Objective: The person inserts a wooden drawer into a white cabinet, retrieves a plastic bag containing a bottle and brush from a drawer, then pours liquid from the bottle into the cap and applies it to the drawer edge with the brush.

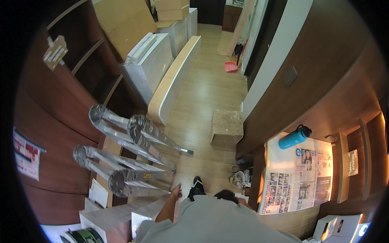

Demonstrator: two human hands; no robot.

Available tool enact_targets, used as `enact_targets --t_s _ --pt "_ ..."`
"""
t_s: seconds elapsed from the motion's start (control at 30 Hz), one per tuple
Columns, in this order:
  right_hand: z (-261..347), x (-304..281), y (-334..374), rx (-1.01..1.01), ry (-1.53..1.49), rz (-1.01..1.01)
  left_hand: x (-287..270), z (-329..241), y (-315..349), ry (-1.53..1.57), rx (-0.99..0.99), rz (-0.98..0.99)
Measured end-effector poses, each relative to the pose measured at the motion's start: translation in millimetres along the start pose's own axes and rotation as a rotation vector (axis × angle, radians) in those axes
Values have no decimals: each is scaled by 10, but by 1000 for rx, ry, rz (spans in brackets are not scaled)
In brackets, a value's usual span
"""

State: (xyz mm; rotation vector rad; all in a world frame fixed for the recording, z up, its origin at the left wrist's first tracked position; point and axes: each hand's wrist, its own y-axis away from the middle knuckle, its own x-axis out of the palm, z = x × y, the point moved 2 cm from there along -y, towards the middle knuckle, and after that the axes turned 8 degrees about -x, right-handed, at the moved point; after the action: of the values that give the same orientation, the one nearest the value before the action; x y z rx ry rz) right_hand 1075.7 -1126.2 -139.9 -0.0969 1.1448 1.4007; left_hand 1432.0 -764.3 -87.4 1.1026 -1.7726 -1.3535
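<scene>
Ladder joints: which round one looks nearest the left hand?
The joint lowest in view, left of the left hand; the other three sit higher and farther off.

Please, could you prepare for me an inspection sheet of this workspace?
Surface: wood-look floor.
Things at hand: folded silver ladder, hinges stained.
Clutter: pink dustpan on the floor; blue bottle on spread newspaper; stained wooden box.
Hands: left hand close to the ladder, contact and grip unclear; right hand cannot be made out.
Cables: nothing seen.
Surroundings: brown shelves at left; cardboard boxes farther off.
</scene>
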Motion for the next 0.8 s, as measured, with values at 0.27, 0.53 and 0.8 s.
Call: enact_targets --t_s 0.27,0.53,0.8 --pt "254 -1226 -1586 196 -167 -82 550 -2796 -520 131 429 9" --pt "-252 -2629 -3424 509 -559 -34 647 -2865 -849 -389 360 -311" --pt "160 -3987 -4956 499 -696 -304 528 -3371 -1060 -491 93 -191"
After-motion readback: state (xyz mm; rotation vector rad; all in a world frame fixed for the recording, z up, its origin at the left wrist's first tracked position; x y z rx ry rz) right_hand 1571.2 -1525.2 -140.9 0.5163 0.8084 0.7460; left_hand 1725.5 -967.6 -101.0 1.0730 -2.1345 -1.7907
